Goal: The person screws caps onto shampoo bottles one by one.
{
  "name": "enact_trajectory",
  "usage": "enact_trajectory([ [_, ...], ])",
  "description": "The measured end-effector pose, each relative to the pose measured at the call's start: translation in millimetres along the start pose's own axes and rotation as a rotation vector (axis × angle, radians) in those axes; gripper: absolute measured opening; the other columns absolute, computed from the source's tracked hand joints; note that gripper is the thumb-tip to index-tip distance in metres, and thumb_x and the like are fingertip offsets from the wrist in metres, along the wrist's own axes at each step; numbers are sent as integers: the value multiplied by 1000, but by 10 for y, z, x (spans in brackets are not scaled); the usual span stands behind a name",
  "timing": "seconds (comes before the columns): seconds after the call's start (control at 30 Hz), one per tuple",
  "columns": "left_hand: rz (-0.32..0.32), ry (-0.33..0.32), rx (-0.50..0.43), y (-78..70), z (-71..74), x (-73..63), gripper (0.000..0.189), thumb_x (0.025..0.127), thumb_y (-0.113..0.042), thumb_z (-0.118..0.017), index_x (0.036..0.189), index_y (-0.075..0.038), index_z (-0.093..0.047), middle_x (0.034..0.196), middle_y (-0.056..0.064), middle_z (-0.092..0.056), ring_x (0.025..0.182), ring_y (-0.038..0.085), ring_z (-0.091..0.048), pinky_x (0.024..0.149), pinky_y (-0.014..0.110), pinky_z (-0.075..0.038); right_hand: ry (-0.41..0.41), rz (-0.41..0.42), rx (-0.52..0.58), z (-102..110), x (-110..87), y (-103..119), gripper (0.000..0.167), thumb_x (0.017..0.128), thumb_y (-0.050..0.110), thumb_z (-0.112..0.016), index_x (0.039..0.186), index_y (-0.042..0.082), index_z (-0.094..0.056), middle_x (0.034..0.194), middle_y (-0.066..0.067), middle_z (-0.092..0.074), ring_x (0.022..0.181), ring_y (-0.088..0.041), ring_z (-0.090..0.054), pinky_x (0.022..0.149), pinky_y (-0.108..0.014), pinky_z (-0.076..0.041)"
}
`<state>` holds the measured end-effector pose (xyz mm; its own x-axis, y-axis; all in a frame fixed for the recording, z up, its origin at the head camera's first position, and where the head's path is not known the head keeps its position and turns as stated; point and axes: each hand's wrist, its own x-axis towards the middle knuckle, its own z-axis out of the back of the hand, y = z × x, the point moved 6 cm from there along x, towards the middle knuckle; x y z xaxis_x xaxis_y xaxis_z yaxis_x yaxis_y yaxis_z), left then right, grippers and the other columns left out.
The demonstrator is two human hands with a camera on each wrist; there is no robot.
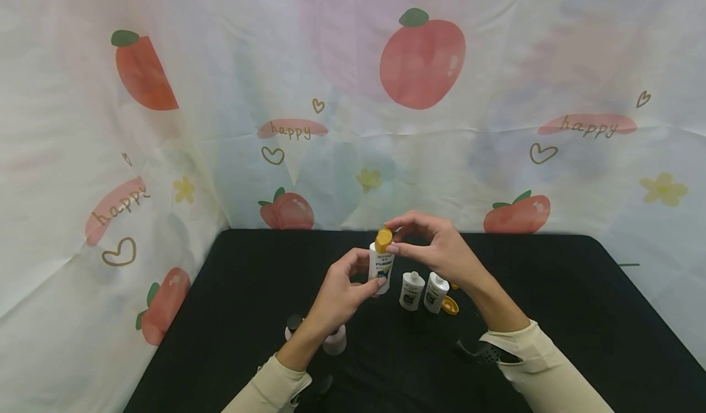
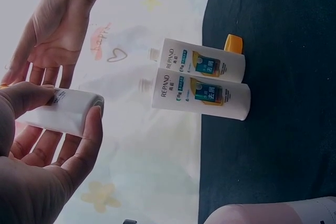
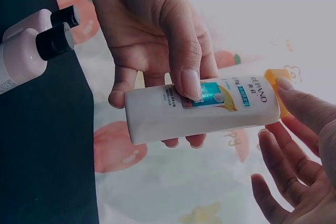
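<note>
In my left hand (image 1: 342,284) I hold a white shampoo bottle (image 3: 241,111) above the table, its REPAND label showing. The thumb lies over the label, with the fingers behind the body. My right hand (image 1: 444,247) pinches the yellow cap (image 1: 383,241) at the top of this bottle between thumb and index finger. The other right fingers are spread loosely. Beyond the hands, two more white bottles (image 1: 412,290) (image 2: 202,93) stand side by side with their narrow necks bare. A loose yellow cap (image 1: 450,306) lies next to the right one.
Two pink bottles (image 3: 26,56) with black caps stand near my left forearm, partly hidden by it in the head view. Another bit of yellow (image 1: 455,286) peeks out by my right wrist. The black table (image 1: 265,278) ends at a printed cloth backdrop (image 1: 342,174).
</note>
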<state>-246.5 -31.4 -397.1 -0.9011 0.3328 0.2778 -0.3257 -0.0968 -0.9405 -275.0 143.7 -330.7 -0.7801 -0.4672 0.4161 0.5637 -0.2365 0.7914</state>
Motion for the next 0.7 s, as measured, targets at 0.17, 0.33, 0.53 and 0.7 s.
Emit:
enact_trajectory([
  [0.17,-8,2,-12,-12,-5,-3,36,93,-5,-73,127,-7,-59,120,15,-63,109,29,-65,75,29,-61,-2,5,8,-6,3,-2,34,92,9,-75,125,15,-68,113,-3,-68,100,-18,-67,86,-33,-58],
  [0.33,-8,5,-24,-14,-13,-5,36,93,-5,-73,126,-7,-59,120,14,-63,109,29,-65,75,30,-62,5,1,18,-18,2,-7,34,92,9,-75,125,15,-69,111,-3,-68,99,-19,-67,85,-39,-58],
  [0.53,-10,25,-30,-11,-30,0,37,92,-6,-74,127,-10,-60,119,13,-63,107,28,-66,75,31,-62,22,5,23,-45,-2,14,34,91,11,-77,124,12,-70,115,0,-68,105,-19,-67,88,-35,-57],
  [0.7,-16,29,-33,-14,-42,-15,37,93,-8,-74,127,-11,-60,118,12,-63,106,27,-66,75,31,-62,25,14,16,-62,-2,12,34,91,10,-77,124,14,-70,116,2,-67,107,-18,-66,89,-33,-56],
])
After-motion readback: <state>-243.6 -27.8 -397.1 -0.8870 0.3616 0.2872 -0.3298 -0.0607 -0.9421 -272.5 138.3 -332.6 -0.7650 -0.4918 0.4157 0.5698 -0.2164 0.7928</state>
